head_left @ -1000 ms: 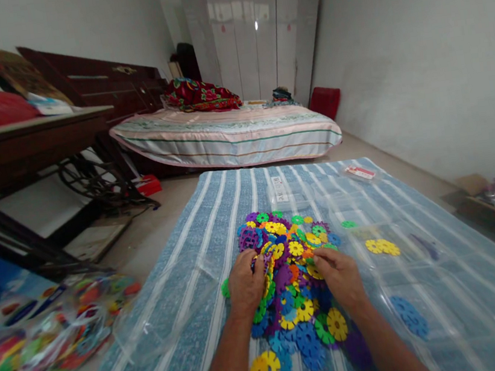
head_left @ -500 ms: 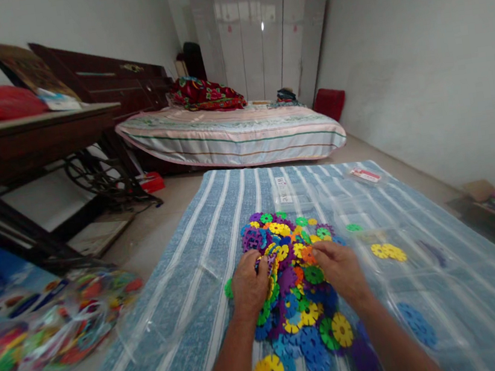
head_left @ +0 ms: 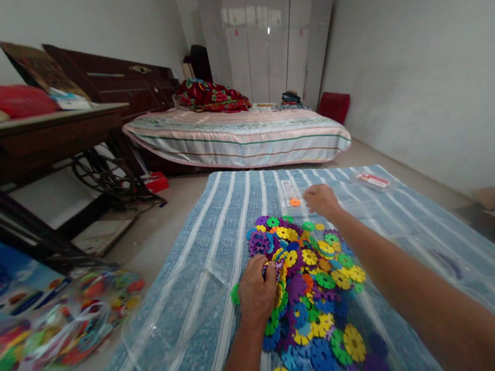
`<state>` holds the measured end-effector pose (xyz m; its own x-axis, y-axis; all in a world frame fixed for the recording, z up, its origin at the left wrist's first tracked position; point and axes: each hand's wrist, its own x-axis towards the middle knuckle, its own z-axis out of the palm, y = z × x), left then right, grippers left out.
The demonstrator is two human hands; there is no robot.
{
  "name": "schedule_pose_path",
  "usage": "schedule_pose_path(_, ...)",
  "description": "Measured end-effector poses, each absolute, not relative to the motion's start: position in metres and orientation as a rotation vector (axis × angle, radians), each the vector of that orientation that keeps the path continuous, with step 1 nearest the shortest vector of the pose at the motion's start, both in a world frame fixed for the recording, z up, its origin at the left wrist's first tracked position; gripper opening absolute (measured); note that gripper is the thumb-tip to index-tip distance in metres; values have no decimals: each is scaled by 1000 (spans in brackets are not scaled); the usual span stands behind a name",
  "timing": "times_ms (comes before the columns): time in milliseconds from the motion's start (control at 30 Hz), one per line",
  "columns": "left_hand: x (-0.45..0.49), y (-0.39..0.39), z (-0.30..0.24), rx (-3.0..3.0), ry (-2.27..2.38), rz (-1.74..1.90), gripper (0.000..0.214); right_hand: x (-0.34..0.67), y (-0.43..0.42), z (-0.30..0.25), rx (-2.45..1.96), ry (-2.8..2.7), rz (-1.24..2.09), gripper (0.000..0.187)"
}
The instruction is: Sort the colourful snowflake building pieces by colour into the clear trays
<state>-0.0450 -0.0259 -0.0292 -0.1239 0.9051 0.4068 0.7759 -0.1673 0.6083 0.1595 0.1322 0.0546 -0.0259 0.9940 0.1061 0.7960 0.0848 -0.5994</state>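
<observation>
Blue-striped table, near edge cut off. Pile of notched discs mid-table, part-hidden by L hand, fingers closed on purple discs, mostly hidden. R hand beyond pile, beside orange disc; can't tell if fingers grip it.

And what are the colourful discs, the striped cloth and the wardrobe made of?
Discs: probably plastic, fairly matte; they're thin, bright and cleanly slotted.
Striped cloth: woven fabric, dull finish, with a speckled texture; which fibre, I can't tell.
Wardrobe: glossy-fronted, since its doors reflect bright patches; maybe coated board, but that's a guess.
</observation>
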Motion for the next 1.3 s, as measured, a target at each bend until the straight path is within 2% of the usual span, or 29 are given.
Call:
schedule_pose_path(133,-45,-25,-31,1961,1892,1199,20,168,111,37,-1807,-2164,638,33)
schedule_pose_path(267,-45,-24,-32,1957,1902,1186,22,173,95,28,-1723,-2425,658,20)
schedule_pose_path(400,-45,-24,-32,1967,1916,1159,22,174,86,24,-1601,-2589,660,49)
schedule_pose_path(567,-45,-24,-30,1982,1907,1170,21,176,82,23,-1552,-2639,654,57)
schedule_pose_path(1133,-47,-23,-29,1975,1912,1160,20,180,73,27,-1589,-2540,471,16)
schedule_pose_path(1300,-47,-22,-28,1980,1888,1185,21,175,58,33,-1655,-2520,381,16)
